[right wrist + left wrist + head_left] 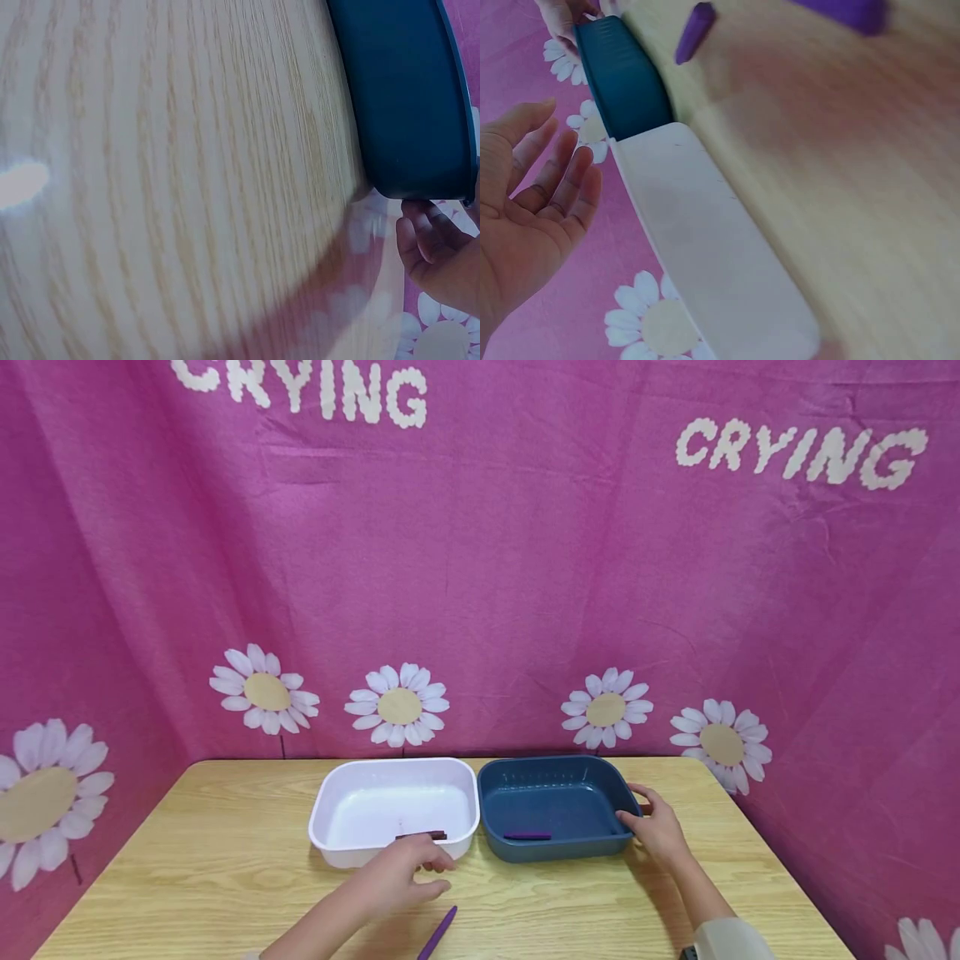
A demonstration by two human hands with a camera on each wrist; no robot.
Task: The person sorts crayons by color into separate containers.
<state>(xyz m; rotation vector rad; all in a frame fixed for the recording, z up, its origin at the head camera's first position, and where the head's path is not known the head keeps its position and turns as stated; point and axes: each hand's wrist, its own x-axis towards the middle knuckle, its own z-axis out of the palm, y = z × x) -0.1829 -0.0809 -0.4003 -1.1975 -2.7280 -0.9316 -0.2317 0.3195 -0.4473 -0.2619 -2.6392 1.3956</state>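
My left hand [408,870] hovers over the front edge of the white tray [321,827], its fingers loosely bent and nothing in them. In the left wrist view that hand [532,202] shows its palm, apart from the tray. Dark maroon sticks [431,835], perhaps pens, lie in the white tray, partly hidden by its front wall. With my right hand [660,831] I hold the right end of the dark blue tray [558,850], thumb over the rim and fingers outside. Inside the blue tray lies a thin purple stick [527,836]. A purple pen [438,933] lies on the table below my left hand.
Both trays stand side by side on the wooden table [225,843], near its back edge. Behind them hangs a pink cloth [487,568] with daisies and lettering. In the left wrist view, a second purple thing [847,13] is cut off at the top.
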